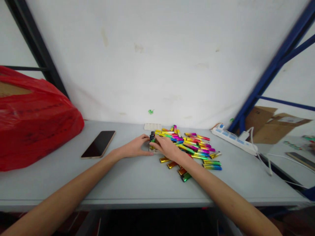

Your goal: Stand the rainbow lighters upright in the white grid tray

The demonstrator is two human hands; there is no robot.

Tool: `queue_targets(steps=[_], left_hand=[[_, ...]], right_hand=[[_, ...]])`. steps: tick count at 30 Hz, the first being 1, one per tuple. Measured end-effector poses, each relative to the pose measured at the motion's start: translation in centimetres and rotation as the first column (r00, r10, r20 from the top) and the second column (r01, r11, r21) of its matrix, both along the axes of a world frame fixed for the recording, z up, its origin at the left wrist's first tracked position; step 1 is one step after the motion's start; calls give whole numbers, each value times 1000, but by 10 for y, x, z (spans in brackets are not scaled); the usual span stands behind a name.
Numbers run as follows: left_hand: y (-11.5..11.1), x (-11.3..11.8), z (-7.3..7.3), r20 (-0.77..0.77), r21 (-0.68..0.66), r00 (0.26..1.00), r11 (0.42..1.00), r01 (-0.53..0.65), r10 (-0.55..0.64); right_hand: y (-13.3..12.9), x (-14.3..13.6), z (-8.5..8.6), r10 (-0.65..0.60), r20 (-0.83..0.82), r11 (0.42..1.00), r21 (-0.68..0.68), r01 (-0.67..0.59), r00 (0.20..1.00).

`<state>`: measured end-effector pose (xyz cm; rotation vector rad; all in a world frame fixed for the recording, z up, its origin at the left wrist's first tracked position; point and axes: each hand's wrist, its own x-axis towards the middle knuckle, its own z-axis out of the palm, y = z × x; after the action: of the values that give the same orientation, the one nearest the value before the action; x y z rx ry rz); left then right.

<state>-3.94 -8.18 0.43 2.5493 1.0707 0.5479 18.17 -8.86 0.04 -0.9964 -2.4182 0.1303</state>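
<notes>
Many shiny, multicoloured lighters [194, 147] lie in a loose pile at the middle right of the grey table. At the pile's left edge is a small pale tray [154, 150] with dark-topped lighters in it. My left hand [135, 147] is at the tray's left side, thumb and fingers apart around its edge, with nothing seen in its grasp. My right hand [166, 146] reaches over the tray from the right, its bent fingers at the dark tops; what they pinch, if anything, is hidden. Behind the hands, an off-white slotted tray [152, 126] lies against the wall.
A black-screened phone [98, 144] lies left of my hands. A red plastic bag [36, 121] fills the far left. On the right are a white power strip [233, 139] with cables and a cardboard box [268, 126] beyond a blue metal frame [265, 78].
</notes>
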Motion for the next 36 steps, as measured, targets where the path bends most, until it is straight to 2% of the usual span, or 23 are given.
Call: queue_targets(steps=[4, 10, 13, 15, 18, 21, 25, 28, 32, 36], left_hand=[[-1, 0, 1, 1, -1, 1000, 1000, -17, 17], [1, 0, -1, 5, -10, 1000, 1000, -5, 5], [3, -1, -2, -6, 0, 1000, 1000, -10, 10], [3, -1, -2, -6, 6, 1000, 1000, -11, 11], [3, -1, -2, -17, -1, 999, 1000, -31, 30], [1, 0, 1, -42, -14, 998, 999, -47, 46], [-1, 1, 4, -64, -37, 996, 998, -58, 56], [-2, 1, 6, -60, -45, 996, 997, -61, 58], [-2, 2, 6, -53, -51, 997, 997, -60, 57], [-2, 1, 6, -35, -33, 998, 998, -51, 49]], right_hand=[[-1, 5, 4, -10, 33, 999, -33, 11, 999], [-8, -3, 12, -143, 244, 982, 159, 106, 959], [-8, -1, 15, -194, 283, 971, 189, 144, 939], [-7, 5, 17, -183, 307, 976, 167, 137, 934], [0, 22, 22, -159, 303, 982, 148, 118, 940], [17, 50, 24, -266, 289, 959, 176, 222, 920], [43, 102, 18, -495, 367, 865, 127, 484, 788], [55, 140, 12, -582, 447, 769, 29, 639, 680], [60, 165, 13, -578, 489, 733, -42, 679, 654], [63, 166, 16, -570, 481, 739, -56, 672, 667]])
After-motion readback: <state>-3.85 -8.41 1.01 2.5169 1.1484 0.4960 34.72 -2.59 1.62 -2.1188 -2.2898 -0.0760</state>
